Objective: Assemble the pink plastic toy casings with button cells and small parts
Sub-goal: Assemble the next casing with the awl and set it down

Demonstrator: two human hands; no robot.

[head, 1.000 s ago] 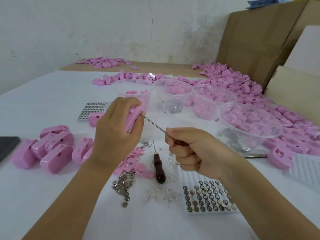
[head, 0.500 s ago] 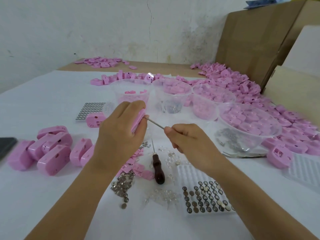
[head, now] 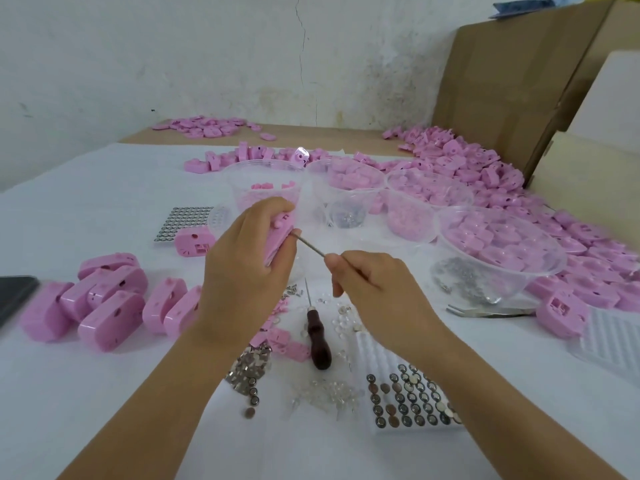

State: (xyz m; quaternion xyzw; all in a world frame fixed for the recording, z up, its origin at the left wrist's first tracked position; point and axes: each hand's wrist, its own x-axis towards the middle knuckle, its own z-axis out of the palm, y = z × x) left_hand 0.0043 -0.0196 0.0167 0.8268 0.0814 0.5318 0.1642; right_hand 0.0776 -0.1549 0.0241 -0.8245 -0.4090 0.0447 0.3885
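**Pink casing (head: 278, 237) clamped in the left hand (head: 246, 271), thin metal tool (head: 311, 245) at its edge**

White cloth covers the table (head: 86, 393). Taking the hands as the clock's centre, a white tray of button cells (head: 412, 403) lies nearest, at 5 o'clock. A loose pile of cells (head: 249, 370) and a scatter of clear small parts (head: 325, 393) lie at 6. Just past them lies a dark wooden-handled awl (head: 318, 341), its point towards 12.

At the centre, the left hand's fingers and thumb are wrapped tight round the pink casing, held above the table. The right hand (head: 377, 292) is curled shut on the thin metal tool, thumb and forefinger pinching the shaft. The tool's tip touches the casing's edge beside the left thumb, and its handle is hidden in the fist.

A cluster of closed casings (head: 104, 306) sits at 9 o'clock, with a dark flat object (head: 14, 296) at the frame's edge beyond. Tweezers (head: 485, 311) lie at 3, just beside a large clear bowl (head: 550, 271) holding pink parts and small metal pieces. At 12 stands a clear cup (head: 242, 188) with pink bits. A grid of cells (head: 180, 223) lies at 10 or 11. A heap of pink shells (head: 485, 168) spreads from 1 to 3, against cardboard boxes (head: 502, 81).
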